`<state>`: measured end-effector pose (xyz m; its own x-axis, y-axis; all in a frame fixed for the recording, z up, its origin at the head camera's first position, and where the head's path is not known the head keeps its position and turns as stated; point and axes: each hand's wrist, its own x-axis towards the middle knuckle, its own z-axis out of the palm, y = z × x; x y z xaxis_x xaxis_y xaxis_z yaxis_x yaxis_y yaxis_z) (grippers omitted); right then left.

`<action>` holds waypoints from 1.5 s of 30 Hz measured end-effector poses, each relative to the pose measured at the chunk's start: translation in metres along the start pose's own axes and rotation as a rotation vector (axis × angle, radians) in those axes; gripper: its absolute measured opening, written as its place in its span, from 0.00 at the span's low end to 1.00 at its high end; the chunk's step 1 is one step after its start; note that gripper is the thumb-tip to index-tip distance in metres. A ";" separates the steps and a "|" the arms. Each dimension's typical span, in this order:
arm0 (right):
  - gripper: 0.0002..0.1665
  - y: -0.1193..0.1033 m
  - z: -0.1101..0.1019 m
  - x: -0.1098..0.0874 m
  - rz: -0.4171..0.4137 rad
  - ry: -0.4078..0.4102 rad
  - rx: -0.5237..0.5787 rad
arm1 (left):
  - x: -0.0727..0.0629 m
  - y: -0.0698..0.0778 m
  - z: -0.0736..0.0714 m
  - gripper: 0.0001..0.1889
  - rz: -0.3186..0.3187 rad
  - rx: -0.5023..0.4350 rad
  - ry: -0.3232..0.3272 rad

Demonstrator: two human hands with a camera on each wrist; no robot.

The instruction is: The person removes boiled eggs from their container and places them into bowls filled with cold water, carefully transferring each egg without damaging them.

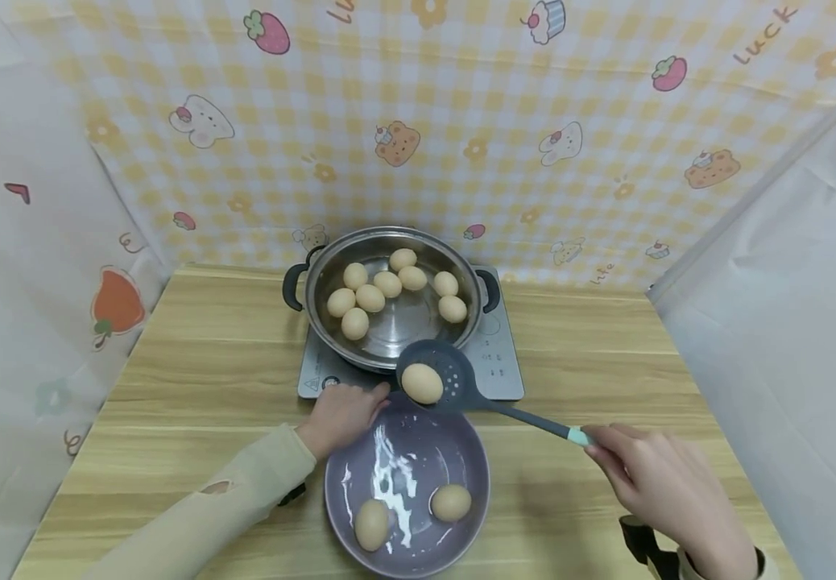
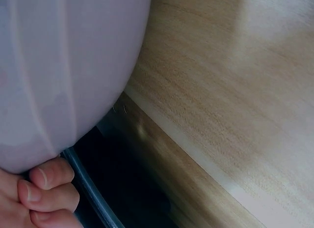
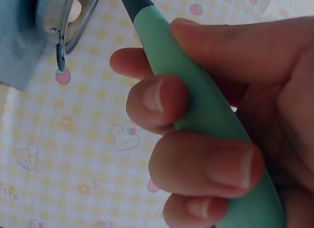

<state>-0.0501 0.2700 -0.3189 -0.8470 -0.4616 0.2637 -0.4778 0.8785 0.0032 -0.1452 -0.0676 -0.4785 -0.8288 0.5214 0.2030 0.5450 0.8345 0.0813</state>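
Observation:
My right hand (image 1: 664,475) grips the green handle (image 3: 191,100) of a dark grey slotted ladle (image 1: 461,387). An egg (image 1: 422,383) lies in the ladle's head, which overlaps the pot's near rim and the bowl's far rim in the head view. My left hand (image 1: 345,417) holds the far left rim of the purple bowl (image 1: 454,439), its curled fingers (image 2: 51,198) against the bowl's outer wall in the left wrist view. Inside the bowl lie two eggs, one egg (image 1: 372,525) at the left and another egg (image 1: 451,503) at the right.
Behind the bowl, a steel pot (image 1: 407,334) with black handles stands on an induction cooker (image 1: 501,362). Several eggs (image 1: 370,298) sit in it in clear liquid. A wooden table (image 1: 592,346) carries everything, with a yellow checked cloth (image 1: 389,193) hanging at the back.

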 end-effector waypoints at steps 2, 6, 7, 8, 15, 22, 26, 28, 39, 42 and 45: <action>0.07 -0.002 0.000 -0.004 0.005 0.001 0.016 | 0.000 -0.001 -0.001 0.10 -0.003 -0.006 -0.010; 0.09 -0.004 0.001 -0.013 0.039 -0.025 0.042 | 0.002 -0.001 -0.003 0.10 -0.012 -0.015 -0.032; 0.10 -0.005 0.002 -0.015 0.047 -0.030 0.041 | 0.002 -0.001 -0.003 0.09 -0.016 -0.015 -0.039; 0.11 -0.005 0.003 -0.018 0.058 -0.037 0.042 | 0.002 -0.001 -0.003 0.09 -0.017 -0.013 -0.039; 0.12 -0.007 0.017 -0.029 0.128 -0.132 0.117 | 0.002 -0.002 -0.005 0.10 -0.025 -0.030 -0.031; 0.13 -0.005 0.028 -0.033 0.092 -0.142 0.156 | 0.002 -0.002 -0.005 0.09 -0.037 -0.035 -0.065; 0.16 -0.005 0.032 -0.034 0.061 -0.115 0.164 | 0.002 -0.001 -0.004 0.09 -0.026 -0.027 -0.068; 0.17 -0.005 0.033 -0.034 0.040 -0.101 0.170 | 0.002 -0.001 -0.004 0.10 -0.025 -0.026 -0.077; 0.24 -0.005 0.036 -0.032 -0.036 0.008 0.166 | 0.000 0.000 -0.005 0.10 -0.019 -0.023 -0.076; 0.23 -0.003 0.036 -0.031 -0.064 0.060 0.156 | 0.001 0.000 -0.004 0.10 -0.016 -0.021 -0.071; 0.10 -0.001 0.037 -0.030 -0.101 0.115 0.142 | 0.001 0.000 -0.004 0.10 -0.014 -0.016 -0.061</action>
<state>-0.0329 0.2782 -0.3628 -0.7645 -0.5224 0.3777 -0.5942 0.7983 -0.0986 -0.1450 -0.0676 -0.4745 -0.8421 0.5202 0.1423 0.5351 0.8389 0.0996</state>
